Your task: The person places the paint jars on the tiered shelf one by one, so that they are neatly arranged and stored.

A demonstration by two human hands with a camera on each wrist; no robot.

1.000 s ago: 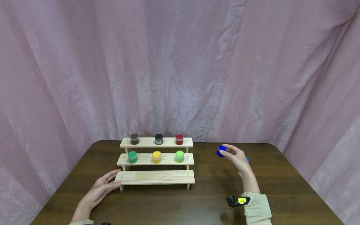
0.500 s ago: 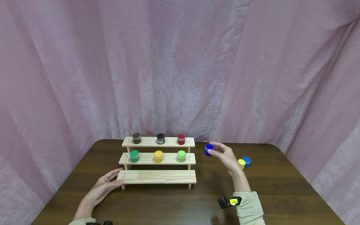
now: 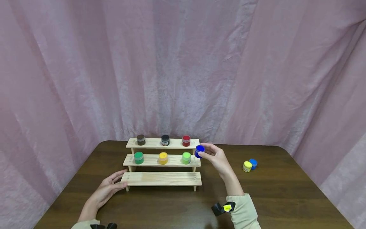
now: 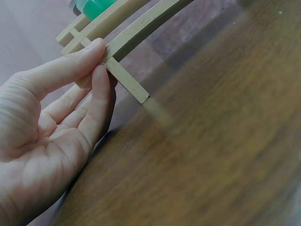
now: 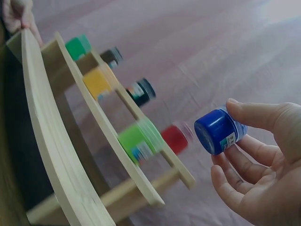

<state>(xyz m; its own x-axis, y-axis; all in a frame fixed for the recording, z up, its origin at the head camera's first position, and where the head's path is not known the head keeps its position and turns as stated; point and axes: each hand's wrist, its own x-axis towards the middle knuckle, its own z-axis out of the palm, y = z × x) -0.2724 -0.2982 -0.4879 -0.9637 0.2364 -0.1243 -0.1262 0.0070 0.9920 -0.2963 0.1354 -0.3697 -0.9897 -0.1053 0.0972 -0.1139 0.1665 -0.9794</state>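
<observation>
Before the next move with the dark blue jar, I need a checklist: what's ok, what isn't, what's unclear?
1. Dark blue jar held: ok, right hand pinches it.
2. Grip firmness: cannot tell.
3. Rack steadied: ok, left hand pinches an end of the bottom shelf.
4. Space on bottom shelf: ok, bare wood shows.
5. Racked jars upright: ok, on the top shelf and middle shelf.
6. Remaining jars racked: not ok, yellow jar and lighter blue jar on the table.

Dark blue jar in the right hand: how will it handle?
Probably stiff: the dark blue jar shows no dent where the right hand pinches it. It looks smooth and shiny, so it might slip. Its round shape suggests rolling if dropped sideways.
</observation>
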